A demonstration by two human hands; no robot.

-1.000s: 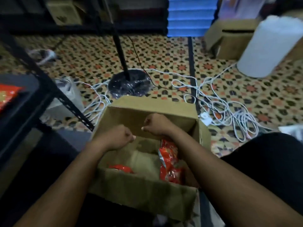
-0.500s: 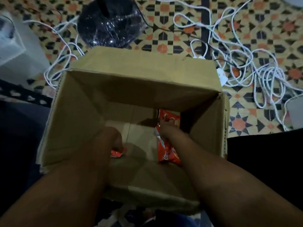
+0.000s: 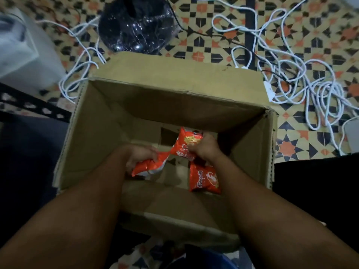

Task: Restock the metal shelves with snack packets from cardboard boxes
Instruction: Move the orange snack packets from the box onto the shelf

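Observation:
An open cardboard box (image 3: pixel 120 115) stands on the patterned floor in front of me. Both my arms reach down into it. My left hand (image 3: pixel 140 155) grips an orange snack packet (image 3: pixel 150 166) near the box's bottom. My right hand (image 3: pixel 206 149) grips a second orange packet (image 3: pixel 186 143), lifted at the back of the box. A third orange packet (image 3: pixel 204 178) lies on the box floor under my right wrist. The metal shelf shows only as a dark perforated strut (image 3: pixel 33 108) at the left.
A black round stand base (image 3: pixel 136 26) wrapped in plastic sits just behind the box. Tangled white cables (image 3: pixel 310 90) spread over the floor to the right and left. A white container (image 3: pixel 21 49) stands at the far left.
The view tilted down onto the box. Both hands went from its rim to its bottom. Each has closed on an orange packet, and the right one has lifted its packet.

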